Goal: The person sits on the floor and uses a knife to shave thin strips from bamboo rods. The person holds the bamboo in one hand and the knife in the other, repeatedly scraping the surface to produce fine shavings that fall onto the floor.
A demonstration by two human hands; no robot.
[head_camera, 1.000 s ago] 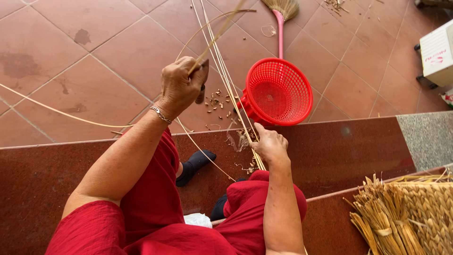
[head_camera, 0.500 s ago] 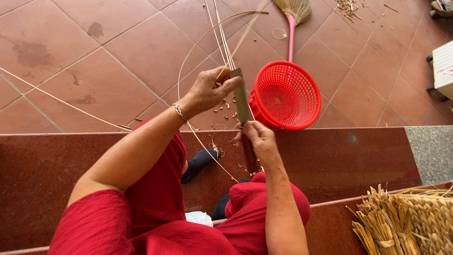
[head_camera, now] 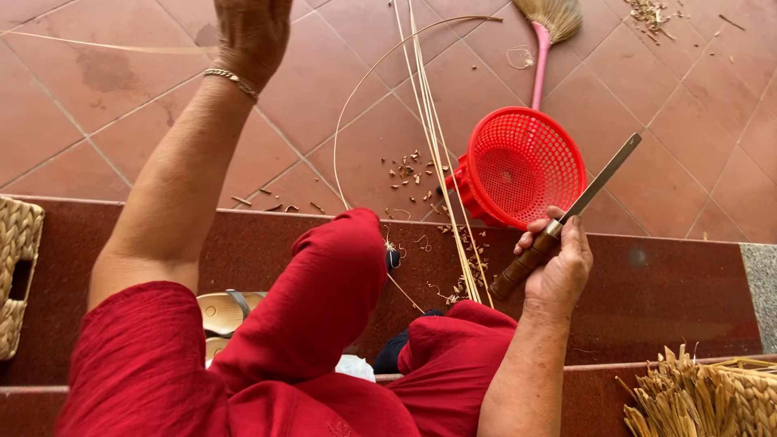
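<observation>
Left hand (head_camera: 251, 32) fingers cropped; right hand (head_camera: 558, 267) grips knife (head_camera: 566, 218).

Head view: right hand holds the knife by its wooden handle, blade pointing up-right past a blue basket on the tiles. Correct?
Not quite. In the head view the basket is red, not blue. The rest stands: the right hand holds the knife by its wooden handle, blade pointing up-right past the basket on the tiles.
</observation>
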